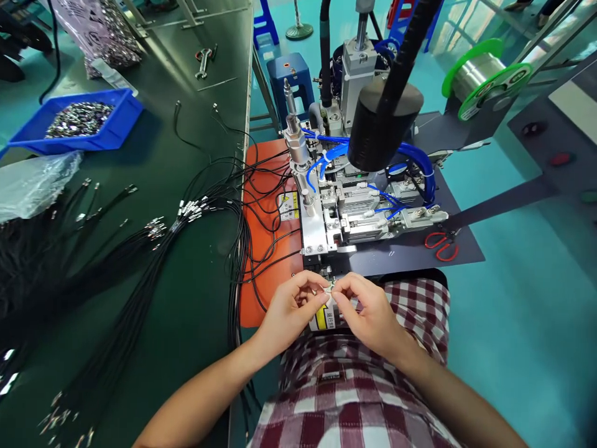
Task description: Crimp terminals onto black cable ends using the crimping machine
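Note:
My left hand (291, 311) and my right hand (373, 317) meet at the front edge of a metal bench machine (311, 238). Thumb and forefinger of each hand are pinched together, fingertips almost touching. Between them shows a tiny pale piece (329, 288), too small to name. Just below the fingers, a yellow-and-white label (323, 318) is partly covered by my hands. Black cables (240, 242) run from the bench on the left, across an orange-red base plate (249, 311), to the machine's left side.
On the dark green bench (200, 386) lie bundled cables with metal ends (186, 211), a blue tray (124, 124) of small metal parts and a wrench (203, 62). Red-handled scissors (442, 246) rest right of the machine. A green-rimmed wire spool (482, 78) stands behind; a black cylinder (385, 124) hangs overhead.

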Demonstrator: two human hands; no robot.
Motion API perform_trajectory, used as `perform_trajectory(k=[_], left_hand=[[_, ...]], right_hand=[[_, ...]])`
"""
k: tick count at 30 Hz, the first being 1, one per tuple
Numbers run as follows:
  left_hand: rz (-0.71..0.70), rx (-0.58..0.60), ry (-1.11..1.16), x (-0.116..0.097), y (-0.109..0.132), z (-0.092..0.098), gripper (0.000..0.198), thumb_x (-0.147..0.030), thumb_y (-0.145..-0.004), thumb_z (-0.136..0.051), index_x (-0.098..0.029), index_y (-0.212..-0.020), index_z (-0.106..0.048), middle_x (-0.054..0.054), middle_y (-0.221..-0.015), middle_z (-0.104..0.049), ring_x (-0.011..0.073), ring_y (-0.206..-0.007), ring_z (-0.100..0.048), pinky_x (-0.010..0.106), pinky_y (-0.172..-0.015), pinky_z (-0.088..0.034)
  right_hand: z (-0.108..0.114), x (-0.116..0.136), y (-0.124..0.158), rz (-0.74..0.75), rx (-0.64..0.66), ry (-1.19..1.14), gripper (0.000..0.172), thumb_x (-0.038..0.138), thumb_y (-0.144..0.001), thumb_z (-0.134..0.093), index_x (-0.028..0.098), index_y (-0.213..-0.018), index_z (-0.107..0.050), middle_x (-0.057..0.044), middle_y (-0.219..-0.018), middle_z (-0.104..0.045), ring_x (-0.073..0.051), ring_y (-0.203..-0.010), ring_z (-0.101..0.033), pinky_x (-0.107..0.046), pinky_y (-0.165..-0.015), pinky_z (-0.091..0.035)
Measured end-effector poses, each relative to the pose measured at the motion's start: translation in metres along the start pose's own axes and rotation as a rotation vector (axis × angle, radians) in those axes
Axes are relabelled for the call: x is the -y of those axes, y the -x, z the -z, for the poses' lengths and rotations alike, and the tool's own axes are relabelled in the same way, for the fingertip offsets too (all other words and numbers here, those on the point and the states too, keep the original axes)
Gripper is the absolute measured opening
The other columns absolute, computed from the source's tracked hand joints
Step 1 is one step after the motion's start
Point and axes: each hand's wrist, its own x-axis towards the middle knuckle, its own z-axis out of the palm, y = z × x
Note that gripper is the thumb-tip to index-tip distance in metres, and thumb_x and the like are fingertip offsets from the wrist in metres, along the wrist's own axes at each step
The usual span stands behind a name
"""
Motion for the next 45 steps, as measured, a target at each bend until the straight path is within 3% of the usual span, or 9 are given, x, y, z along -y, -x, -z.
perform_trajectory(k=[6, 12, 15, 19, 27, 34, 41, 45], left_hand=[[0.104, -0.04, 0.142, -0.002, 0.003, 0.0, 0.021, -0.032, -0.075, -0.072, -0.015, -0.085, -0.064, -0.002, -0.067, -0.056, 0.0061, -0.056, -0.047, 0.017, -0.05, -0.038], [0.162, -0.028, 0.363, 0.006, 0.002, -0.002, 0.025, -0.032, -0.072, -0.076, -0.014, -0.087, -0.068, -0.007, -0.05, -0.043, 0.0035, -0.047, -0.032, 0.017, -0.047, -0.025], [0.195, -0.015, 0.471, 0.006, 0.0, -0.003, 0.029, -0.031, -0.069, -0.078, -0.015, -0.091, -0.068, -0.006, -0.054, -0.049, 0.0028, -0.045, -0.03, 0.019, -0.046, -0.021], [0.199, -0.03, 0.433, 0.005, -0.001, -0.003, 0.024, -0.031, -0.069, -0.077, -0.013, -0.083, -0.069, -0.007, -0.048, -0.042, 0.0029, -0.043, -0.028, 0.02, -0.045, -0.018], [0.147, -0.051, 0.305, 0.008, 0.004, -0.001, 0.02, -0.032, -0.073, -0.075, -0.013, -0.079, -0.069, -0.005, -0.052, -0.044, 0.0033, -0.045, -0.03, 0.019, -0.045, -0.019], [0.167, -0.033, 0.308, 0.003, 0.005, 0.0, 0.023, -0.032, -0.068, -0.078, -0.013, -0.077, -0.069, -0.004, -0.053, -0.049, 0.0027, -0.044, -0.032, 0.018, -0.043, -0.021], [0.275, 0.113, 0.298, 0.008, 0.002, 0.003, 0.026, -0.035, -0.066, -0.079, -0.013, -0.073, -0.066, -0.006, -0.047, -0.043, 0.0024, -0.041, -0.029, 0.018, -0.041, -0.018], [0.263, 0.083, 0.248, 0.009, 0.003, 0.001, 0.028, -0.038, -0.066, -0.078, -0.013, -0.07, -0.065, -0.007, -0.044, -0.04, 0.0024, -0.039, -0.027, 0.018, -0.04, -0.016]], right_hand=[[-0.002, 0.002, 0.006, 0.121, -0.074, 0.185, 0.01, 0.017, -0.09, -0.052, 0.018, -0.082, -0.056, -0.004, -0.077, -0.062, -0.017, -0.069, -0.053, -0.032, -0.067, -0.038], [-0.012, 0.001, 0.007, 0.055, -0.083, -0.003, 0.01, 0.017, -0.091, -0.05, 0.021, -0.083, -0.054, -0.003, -0.075, -0.06, -0.018, -0.07, -0.054, -0.032, -0.067, -0.041], [-0.019, -0.001, 0.008, 0.017, -0.119, -0.061, 0.011, 0.016, -0.09, -0.049, 0.022, -0.082, -0.053, -0.003, -0.075, -0.06, -0.018, -0.07, -0.055, -0.032, -0.068, -0.042], [-0.022, -0.003, 0.009, 0.029, -0.137, -0.063, 0.009, 0.016, -0.088, -0.052, 0.022, -0.083, -0.055, -0.003, -0.076, -0.061, -0.019, -0.072, -0.055, -0.033, -0.068, -0.042], [0.001, -0.002, 0.0, -0.152, -0.04, -0.413, 0.008, 0.025, -0.088, -0.058, 0.019, -0.085, -0.061, -0.002, -0.076, -0.06, -0.014, -0.066, -0.054, -0.027, -0.063, -0.045], [-0.002, 0.001, -0.004, -0.243, 0.014, -0.531, 0.017, 0.03, -0.086, -0.06, 0.018, -0.074, -0.058, 0.0, -0.07, -0.055, -0.011, -0.058, -0.048, -0.024, -0.055, -0.04], [0.0, -0.014, -0.01, -0.264, 0.302, -0.738, 0.022, 0.038, -0.088, -0.057, 0.018, -0.079, -0.056, 0.004, -0.067, -0.046, -0.008, -0.054, -0.039, -0.021, -0.051, -0.035], [0.0, -0.019, -0.013, -0.236, 0.341, -0.71, 0.022, 0.039, -0.088, -0.057, 0.018, -0.081, -0.057, 0.002, -0.073, -0.049, -0.009, -0.059, -0.042, -0.022, -0.054, -0.037]])
